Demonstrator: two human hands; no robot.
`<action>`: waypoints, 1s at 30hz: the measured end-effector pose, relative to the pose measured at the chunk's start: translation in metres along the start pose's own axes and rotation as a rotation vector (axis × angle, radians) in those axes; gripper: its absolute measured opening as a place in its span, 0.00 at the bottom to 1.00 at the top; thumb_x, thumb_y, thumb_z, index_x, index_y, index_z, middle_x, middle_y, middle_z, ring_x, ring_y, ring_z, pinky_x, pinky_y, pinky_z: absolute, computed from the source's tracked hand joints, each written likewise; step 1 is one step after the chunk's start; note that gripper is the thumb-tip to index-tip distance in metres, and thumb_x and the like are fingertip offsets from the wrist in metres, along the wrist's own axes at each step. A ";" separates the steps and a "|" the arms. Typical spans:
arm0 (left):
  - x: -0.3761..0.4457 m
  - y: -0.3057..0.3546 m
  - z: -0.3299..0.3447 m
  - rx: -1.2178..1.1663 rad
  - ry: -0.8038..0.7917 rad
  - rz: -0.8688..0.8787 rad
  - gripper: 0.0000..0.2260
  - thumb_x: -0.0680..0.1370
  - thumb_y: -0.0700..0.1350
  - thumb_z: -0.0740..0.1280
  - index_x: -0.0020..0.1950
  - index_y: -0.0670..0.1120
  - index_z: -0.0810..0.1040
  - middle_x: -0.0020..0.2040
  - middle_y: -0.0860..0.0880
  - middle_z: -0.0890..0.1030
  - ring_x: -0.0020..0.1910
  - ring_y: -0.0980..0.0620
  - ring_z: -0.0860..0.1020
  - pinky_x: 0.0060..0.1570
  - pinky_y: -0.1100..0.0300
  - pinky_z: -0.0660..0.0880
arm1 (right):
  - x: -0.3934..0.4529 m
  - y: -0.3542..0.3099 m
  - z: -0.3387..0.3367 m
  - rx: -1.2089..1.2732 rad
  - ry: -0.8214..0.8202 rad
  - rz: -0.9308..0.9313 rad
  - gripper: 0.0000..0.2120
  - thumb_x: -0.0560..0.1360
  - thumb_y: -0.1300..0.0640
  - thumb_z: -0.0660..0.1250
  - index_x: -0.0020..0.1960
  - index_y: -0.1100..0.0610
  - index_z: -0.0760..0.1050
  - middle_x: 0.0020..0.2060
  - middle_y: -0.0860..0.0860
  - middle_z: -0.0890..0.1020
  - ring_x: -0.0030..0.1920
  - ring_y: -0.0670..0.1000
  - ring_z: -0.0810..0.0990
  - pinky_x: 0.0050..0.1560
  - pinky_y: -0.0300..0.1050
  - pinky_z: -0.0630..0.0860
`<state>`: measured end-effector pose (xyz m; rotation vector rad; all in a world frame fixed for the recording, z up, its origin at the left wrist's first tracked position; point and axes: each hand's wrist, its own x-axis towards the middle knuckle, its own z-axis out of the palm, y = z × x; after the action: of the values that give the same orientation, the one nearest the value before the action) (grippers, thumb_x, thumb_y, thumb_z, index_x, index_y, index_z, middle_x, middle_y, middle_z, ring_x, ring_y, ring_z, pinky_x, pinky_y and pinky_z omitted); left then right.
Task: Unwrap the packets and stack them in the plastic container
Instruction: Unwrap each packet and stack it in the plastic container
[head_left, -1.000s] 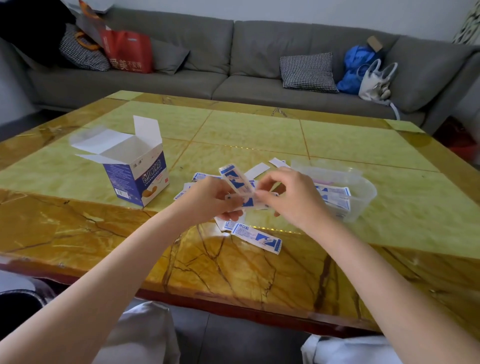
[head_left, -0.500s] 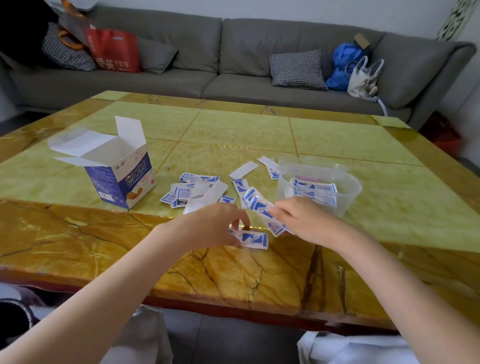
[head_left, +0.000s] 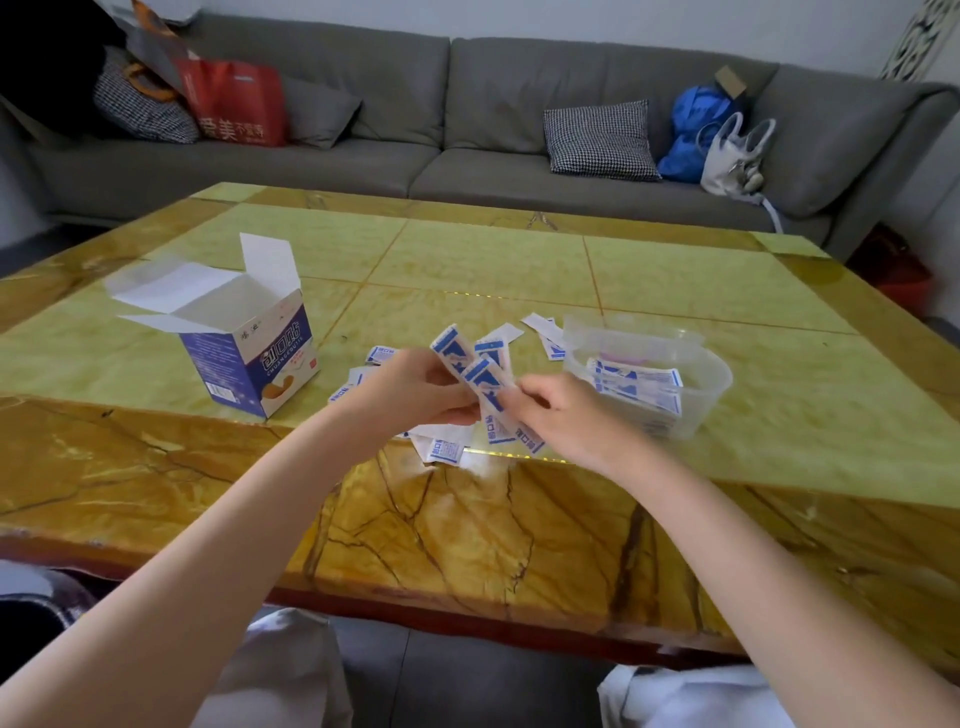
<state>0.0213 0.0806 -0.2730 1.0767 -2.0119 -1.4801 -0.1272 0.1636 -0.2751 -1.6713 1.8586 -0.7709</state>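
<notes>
marble table (head_left: 675, 291): both hands (head_left: 415, 387) (head_left: 563, 410) pinch packets (head_left: 480, 376), long axis upright.

A single wide-angle head-worn camera looks forward and downward from the seated person's position, close above both forearms, across the marble table (head_left: 519, 270) toward the grey sofa (head_left: 467, 130) along the far wall, with the table's near edge in the lower frame.
</notes>
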 end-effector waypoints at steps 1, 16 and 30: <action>0.000 0.001 0.001 -0.036 -0.037 -0.009 0.07 0.75 0.35 0.65 0.45 0.46 0.79 0.42 0.49 0.84 0.41 0.57 0.83 0.44 0.68 0.79 | 0.004 0.000 0.003 -0.061 0.019 -0.014 0.19 0.80 0.49 0.55 0.36 0.59 0.68 0.30 0.50 0.70 0.28 0.46 0.64 0.25 0.35 0.58; 0.010 -0.009 -0.030 0.028 0.381 -0.121 0.07 0.76 0.42 0.66 0.39 0.43 0.74 0.36 0.49 0.79 0.33 0.55 0.77 0.38 0.62 0.76 | 0.042 -0.001 0.017 -0.162 0.136 0.036 0.20 0.81 0.59 0.52 0.73 0.58 0.61 0.68 0.57 0.70 0.60 0.52 0.73 0.53 0.38 0.65; 0.008 -0.015 -0.042 0.165 0.409 -0.135 0.06 0.73 0.44 0.70 0.39 0.44 0.75 0.35 0.48 0.80 0.33 0.53 0.79 0.41 0.58 0.78 | 0.028 0.008 0.022 -0.277 -0.011 0.047 0.15 0.72 0.63 0.68 0.55 0.52 0.67 0.46 0.48 0.73 0.44 0.48 0.75 0.39 0.37 0.72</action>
<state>0.0518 0.0467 -0.2733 1.4725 -1.8185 -1.0562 -0.1206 0.1349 -0.2963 -1.7844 2.0651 -0.5012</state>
